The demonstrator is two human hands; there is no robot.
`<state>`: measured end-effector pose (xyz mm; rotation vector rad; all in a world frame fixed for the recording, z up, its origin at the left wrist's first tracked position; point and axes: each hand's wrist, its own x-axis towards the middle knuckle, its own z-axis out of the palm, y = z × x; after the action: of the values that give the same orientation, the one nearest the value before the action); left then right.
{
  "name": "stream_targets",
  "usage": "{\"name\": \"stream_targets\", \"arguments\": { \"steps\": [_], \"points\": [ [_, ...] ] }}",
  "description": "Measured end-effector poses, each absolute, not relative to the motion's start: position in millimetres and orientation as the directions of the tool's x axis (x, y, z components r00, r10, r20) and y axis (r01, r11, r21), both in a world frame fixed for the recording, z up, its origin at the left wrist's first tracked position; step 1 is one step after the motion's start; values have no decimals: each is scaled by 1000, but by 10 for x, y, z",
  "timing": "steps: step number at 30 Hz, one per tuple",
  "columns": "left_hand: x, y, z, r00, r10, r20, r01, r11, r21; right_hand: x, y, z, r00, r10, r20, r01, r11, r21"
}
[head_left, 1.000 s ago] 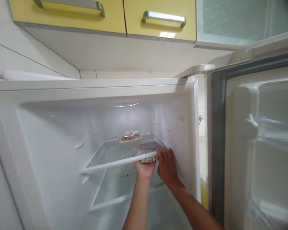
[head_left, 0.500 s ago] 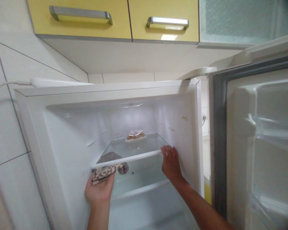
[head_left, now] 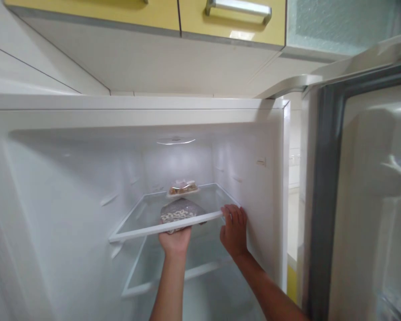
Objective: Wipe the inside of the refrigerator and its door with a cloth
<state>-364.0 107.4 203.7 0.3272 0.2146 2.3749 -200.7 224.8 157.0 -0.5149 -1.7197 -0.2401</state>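
Observation:
Under the upper glass shelf (head_left: 137,232) of the fridge, my left hand (head_left: 175,241) presses a folded grey-and-cream patterned cloth (head_left: 179,211) up against the glass. The cloth shows through the glass, and my left fingers are mostly hidden behind it. At the shelf's right front corner, my right hand (head_left: 234,227) has its fingers curled over the white front edge. A food tray (head_left: 183,189) wrapped in clear film sits at the back of that same shelf.
A second glass shelf (head_left: 143,289) lies below. The fridge door (head_left: 327,200) stands swung out on the right. Yellow cabinets (head_left: 234,22) hang above the fridge top (head_left: 137,104).
My left hand has moved the cloth right and further in beneath the shelf, from its left front corner to its middle. My right hand stays on the edge. The view has come closer.

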Motion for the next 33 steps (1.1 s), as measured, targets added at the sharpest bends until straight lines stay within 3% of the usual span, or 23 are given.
{"name": "stream_targets", "arguments": {
  "steps": [9,16,26,33],
  "points": [
    [-2980,2015,2069,-417,908,35,-877,-413,246,-2097,2345,1507,-56,174,983,473,872,-127],
    [-2912,1665,2071,-429,892,144,-869,-451,205,-2075,2363,1500,-65,154,986,463,880,-107],
    [-3125,604,1845,-697,681,225,-643,-732,224,-2036,2291,1528,-108,179,978,467,878,-109],
    [-3140,700,1853,-679,686,262,-659,-726,194,-2043,2254,1542,-85,196,977,458,879,-137]
  ]
}}
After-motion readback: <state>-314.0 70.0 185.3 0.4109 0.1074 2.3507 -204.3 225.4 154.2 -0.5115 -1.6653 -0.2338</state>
